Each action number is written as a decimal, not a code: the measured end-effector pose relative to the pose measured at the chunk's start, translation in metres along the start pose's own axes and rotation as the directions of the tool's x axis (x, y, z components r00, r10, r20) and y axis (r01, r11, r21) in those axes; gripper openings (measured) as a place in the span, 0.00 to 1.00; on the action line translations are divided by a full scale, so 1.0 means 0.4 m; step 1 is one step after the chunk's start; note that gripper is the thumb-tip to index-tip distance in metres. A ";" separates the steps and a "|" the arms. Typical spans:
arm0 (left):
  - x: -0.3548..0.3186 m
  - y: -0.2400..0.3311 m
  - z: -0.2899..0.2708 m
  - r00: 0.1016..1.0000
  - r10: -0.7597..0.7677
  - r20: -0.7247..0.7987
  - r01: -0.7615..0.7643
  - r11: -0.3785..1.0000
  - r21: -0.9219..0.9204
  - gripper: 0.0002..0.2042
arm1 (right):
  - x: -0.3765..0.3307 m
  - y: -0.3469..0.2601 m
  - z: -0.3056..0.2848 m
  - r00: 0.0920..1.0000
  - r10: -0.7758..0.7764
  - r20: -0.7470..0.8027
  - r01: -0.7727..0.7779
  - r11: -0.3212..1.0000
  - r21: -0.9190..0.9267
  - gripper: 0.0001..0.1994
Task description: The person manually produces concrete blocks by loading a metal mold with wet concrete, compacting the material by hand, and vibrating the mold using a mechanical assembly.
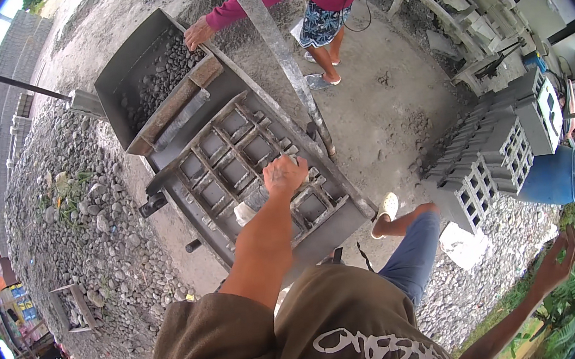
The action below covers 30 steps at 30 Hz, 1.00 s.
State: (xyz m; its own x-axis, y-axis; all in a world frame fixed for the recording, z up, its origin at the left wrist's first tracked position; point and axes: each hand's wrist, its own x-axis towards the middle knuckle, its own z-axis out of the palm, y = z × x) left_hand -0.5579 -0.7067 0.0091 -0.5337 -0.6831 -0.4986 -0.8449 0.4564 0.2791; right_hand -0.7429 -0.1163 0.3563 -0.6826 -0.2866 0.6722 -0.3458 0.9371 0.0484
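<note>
My left hand (285, 174) is closed round a thick, grey, dust-coated bar (256, 199) lying across the metal block mould (225, 165). The mould is a rusty grid of rectangular openings, smeared with cement, set in a steel frame. Grey material fills several of its openings. Out to the right, away from the mould, my right hand (563, 254) hangs over green plants with its fingers loosely bent and apart, holding nothing.
Beyond the mould sits a steel hopper (161, 77) with dark gravel mix; a co-worker's hand (198, 33) rests on its rim. A slanted steel post (277, 53) rises beside the frame. Hollow concrete blocks (487, 157) and a blue barrel (551, 178) stand right. Gravel (87, 223) covers the left.
</note>
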 end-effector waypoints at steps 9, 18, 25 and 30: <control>-0.069 -0.105 -0.006 0.995 0.002 -0.100 -0.016 0.989 -0.147 0.35 | -0.313 0.184 -0.214 0.971 0.198 -0.130 -0.168 0.962 0.213 0.16; -0.486 -0.438 -0.536 0.832 0.007 -0.555 -0.465 0.555 -0.690 0.20 | 0.152 0.123 -0.506 0.876 0.056 -0.479 0.053 0.976 0.211 0.16; -0.674 -1.157 -0.516 0.391 -0.513 -0.764 -0.559 0.527 -0.640 0.26 | 0.815 0.001 -0.616 0.528 0.135 -0.839 0.250 0.919 0.305 0.19; -0.548 -1.048 -0.447 0.451 -0.563 -0.692 -0.522 0.463 -0.716 0.25 | 1.351 0.115 -0.744 0.724 0.177 -0.667 0.220 0.856 0.467 0.22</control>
State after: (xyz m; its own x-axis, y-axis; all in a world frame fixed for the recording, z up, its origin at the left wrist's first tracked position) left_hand -0.0932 -0.8503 0.1479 0.2097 -0.9598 0.1864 -0.1388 0.1595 0.9774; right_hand -0.9362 -0.1689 0.9418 -0.1261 0.0915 0.9878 -0.7472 0.6463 -0.1552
